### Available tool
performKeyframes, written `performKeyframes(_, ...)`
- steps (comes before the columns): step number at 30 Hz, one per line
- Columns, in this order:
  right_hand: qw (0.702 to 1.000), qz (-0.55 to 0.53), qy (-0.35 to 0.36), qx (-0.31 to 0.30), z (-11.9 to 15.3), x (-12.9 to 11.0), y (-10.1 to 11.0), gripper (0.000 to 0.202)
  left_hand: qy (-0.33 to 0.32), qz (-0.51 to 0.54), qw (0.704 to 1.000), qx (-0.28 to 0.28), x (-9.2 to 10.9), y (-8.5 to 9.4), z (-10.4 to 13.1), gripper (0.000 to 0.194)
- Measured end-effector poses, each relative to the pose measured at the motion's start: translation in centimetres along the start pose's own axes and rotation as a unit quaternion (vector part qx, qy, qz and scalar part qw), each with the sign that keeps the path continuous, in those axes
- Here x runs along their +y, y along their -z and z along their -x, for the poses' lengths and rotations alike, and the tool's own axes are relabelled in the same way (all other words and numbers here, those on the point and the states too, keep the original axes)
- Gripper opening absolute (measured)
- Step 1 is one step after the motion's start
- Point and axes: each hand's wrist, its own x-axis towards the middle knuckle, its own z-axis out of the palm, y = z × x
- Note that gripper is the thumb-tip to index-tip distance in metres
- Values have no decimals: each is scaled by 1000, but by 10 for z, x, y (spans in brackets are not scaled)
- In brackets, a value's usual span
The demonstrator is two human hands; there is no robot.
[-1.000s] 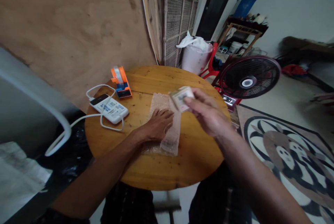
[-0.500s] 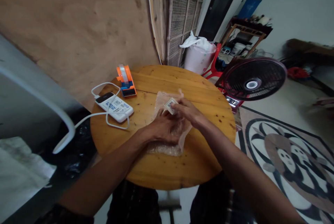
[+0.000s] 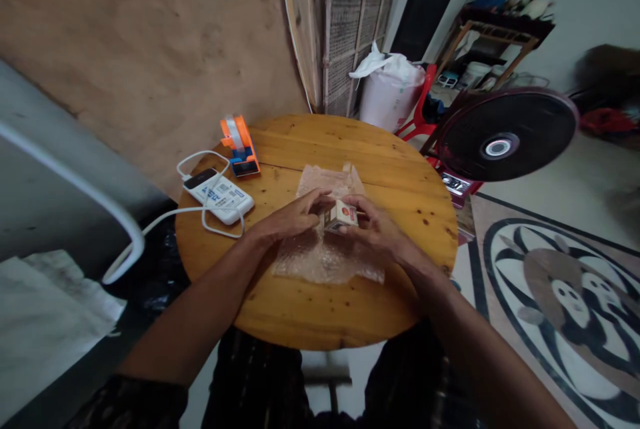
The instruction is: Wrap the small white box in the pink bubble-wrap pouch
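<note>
My right hand (image 3: 374, 224) grips a small cardboard box (image 3: 346, 214), pale with a red round mark and a darker side face. Its thumb and fingers close round the box's right end. From the other side my left hand (image 3: 299, 212) reaches in, thumb and forefinger apart. Its forefinger comes up to the box's back left corner; whether it touches is unclear. Under both hands a sheet of clear bubble wrap (image 3: 327, 262) lies spread on the round wooden table (image 3: 320, 326).
An orange and blue tape dispenser (image 3: 240, 146) stands at the table's back left. In front of it lies a white power bank (image 3: 220, 196) with a looped white cable. Beyond the right edge are a dark fan (image 3: 530, 126), a red chair (image 3: 420, 116) and a white sack (image 3: 387, 92).
The box has tilted, so its red-marked face and a side show. My left hand has drawn back off the bubble wrap to the box's left, and the wrap lies flatter. The view has shifted slightly.
</note>
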Motion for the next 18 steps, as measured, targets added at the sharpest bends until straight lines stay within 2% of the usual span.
performKeyframes(3, 989, 138, 48, 14, 1, -1, -10, 50, 18, 8, 1000, 2, -1, 1, 0, 79)
performKeyframes(6, 970, 235, 56, 35, 4, -6, -17, 52, 19, 3, 1000, -8, -1, 2, 1, 77)
performKeyframes(9, 963, 259, 47, 50, 5, -9, -19, 55, 19, -25, 999, -7, 1, 3, 1, 77)
performKeyframes(14, 953, 288, 27, 89, 5, -7, -19, 45, 11, -66, 998, -9, 3, 4, 2, 77)
performKeyframes(18, 954, 288, 39, 77, 5, -6, -18, 46, 6, -64, 998, -11, 5, 4, 2, 76)
